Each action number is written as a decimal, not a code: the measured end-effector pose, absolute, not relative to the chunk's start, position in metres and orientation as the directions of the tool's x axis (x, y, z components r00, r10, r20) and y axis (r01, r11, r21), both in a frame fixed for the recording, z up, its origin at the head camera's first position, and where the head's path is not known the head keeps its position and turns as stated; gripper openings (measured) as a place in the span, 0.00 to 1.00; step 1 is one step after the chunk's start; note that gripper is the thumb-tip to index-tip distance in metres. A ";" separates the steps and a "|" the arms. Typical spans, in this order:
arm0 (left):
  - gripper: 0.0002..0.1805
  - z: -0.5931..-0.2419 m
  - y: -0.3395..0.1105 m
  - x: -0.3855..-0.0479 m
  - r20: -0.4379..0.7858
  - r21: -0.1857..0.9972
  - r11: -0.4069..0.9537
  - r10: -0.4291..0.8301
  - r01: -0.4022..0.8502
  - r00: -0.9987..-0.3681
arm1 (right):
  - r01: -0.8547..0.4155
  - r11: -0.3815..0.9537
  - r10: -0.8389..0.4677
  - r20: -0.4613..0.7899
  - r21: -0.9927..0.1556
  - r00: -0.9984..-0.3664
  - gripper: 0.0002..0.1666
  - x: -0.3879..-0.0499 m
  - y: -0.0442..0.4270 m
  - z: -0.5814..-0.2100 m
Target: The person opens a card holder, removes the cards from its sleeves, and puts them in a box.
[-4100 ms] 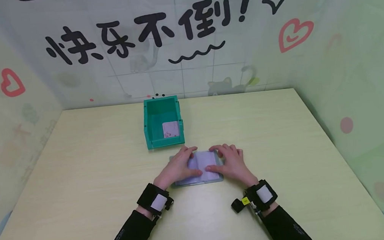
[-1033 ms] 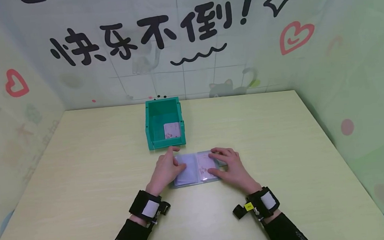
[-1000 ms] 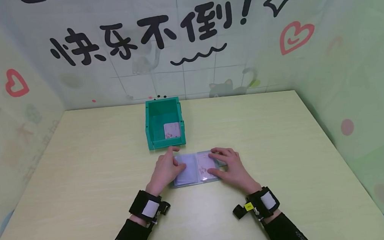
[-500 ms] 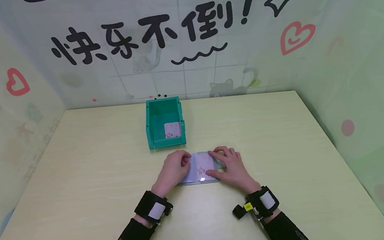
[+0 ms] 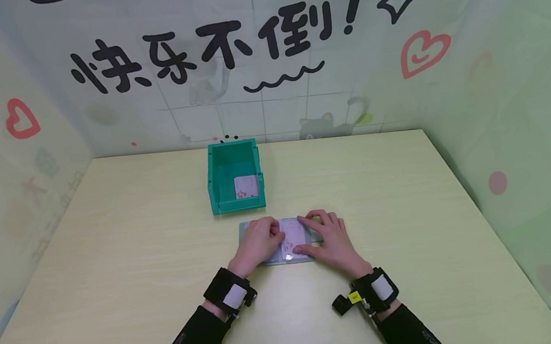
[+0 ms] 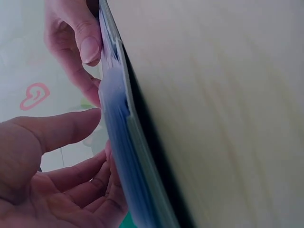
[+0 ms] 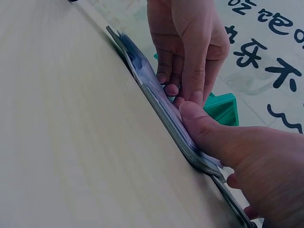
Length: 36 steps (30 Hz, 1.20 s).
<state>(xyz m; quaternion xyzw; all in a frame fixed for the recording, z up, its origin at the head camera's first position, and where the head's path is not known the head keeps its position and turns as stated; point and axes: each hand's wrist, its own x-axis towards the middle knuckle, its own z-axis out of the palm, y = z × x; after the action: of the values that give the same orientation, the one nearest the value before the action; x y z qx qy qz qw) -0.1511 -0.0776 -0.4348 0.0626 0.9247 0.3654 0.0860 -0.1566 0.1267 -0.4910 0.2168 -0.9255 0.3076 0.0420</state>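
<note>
A small card album (image 5: 275, 260) with clear sleeves lies spread on the table. Its right-hand page shows a pink printed card (image 5: 291, 236); much of the left page is under my left hand (image 5: 257, 243). That hand's thumb and curled fingers meet the pages near the middle of the album; whether they pinch a sleeve is unclear. My right hand (image 5: 333, 243) rests on the right page, its thumb and index finger spread apart and touching it near the outer edge. Side on, the fanned sleeves (image 6: 121, 137) stand in the left wrist view, and the thick cover (image 7: 173, 128) in the right wrist view.
Behind the album stands a green bin (image 5: 236, 204) with a pink printed card (image 5: 246, 187) inside at its front right. The pale wooden table (image 5: 139, 249) ends against a printed backdrop (image 5: 168, 121).
Over the last second my left hand has moved right from the album's left edge to its middle. My right hand stays almost still. Earlier, plain lilac pages were showing instead of the pink card.
</note>
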 end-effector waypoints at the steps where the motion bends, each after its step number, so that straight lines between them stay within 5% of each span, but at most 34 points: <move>1: 0.13 -0.435 -0.078 -0.151 -0.119 0.690 0.723 0.178 0.048 -0.977 | -0.426 0.721 -0.372 0.212 -0.547 -0.903 0.43 -0.156 0.126 -0.491; 36: 0.16 -0.439 -0.084 -0.160 -0.214 0.778 0.624 0.146 -0.078 -0.966 | -0.386 0.745 -0.355 0.168 -0.544 -0.920 0.46 -0.158 0.124 -0.488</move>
<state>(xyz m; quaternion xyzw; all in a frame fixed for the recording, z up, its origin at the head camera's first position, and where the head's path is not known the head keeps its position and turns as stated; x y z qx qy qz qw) -0.1596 -0.0842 -0.4391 0.0188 0.8917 0.4333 0.1293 -0.1575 0.1241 -0.4880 0.1983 -0.9338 0.2967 0.0267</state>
